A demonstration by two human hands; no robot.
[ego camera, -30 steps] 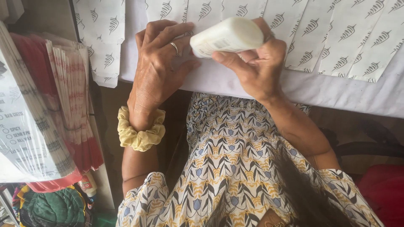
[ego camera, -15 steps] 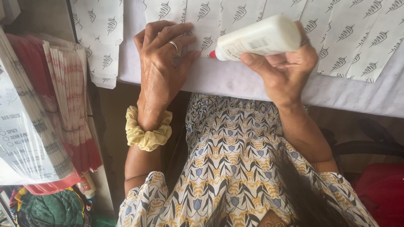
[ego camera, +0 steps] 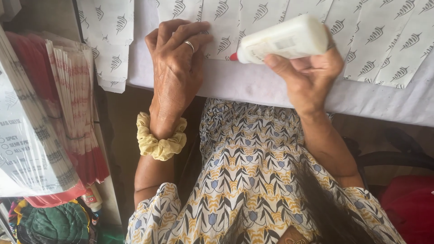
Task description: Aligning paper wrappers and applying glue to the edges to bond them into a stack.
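Since half a second ago our right hand [ego camera: 307, 74] has carried the white glue bottle [ego camera: 282, 40] a little further right and tipped it, so that its red nozzle [ego camera: 233, 57] now points left toward our left hand's fingers and sits just above the paper. That hand is clenched round the bottle's body, thumb underneath, the bottle lying nearly level over the near edge of the white worktop [ego camera: 271, 86].

Our left hand [ego camera: 174, 68], with a ring on one finger, holds nothing; it lies flat, palm down, pressing on the patterned paper sheets [ego camera: 217, 31] beside the nozzle. A yellow scrunchie [ego camera: 158, 140] circles that wrist.

To lay glue well here, we judge it best to keep the left hand pinning the sheet, bring the nozzle down onto the paper edge, squeeze gently and draw a thin even line, so nothing oozes onto the neighbouring sheets.

Further out, more patterned sheets [ego camera: 389, 49] overlap along the worktop, and a stack of red-and-white printed paper bags [ego camera: 68, 104] leans at our left.
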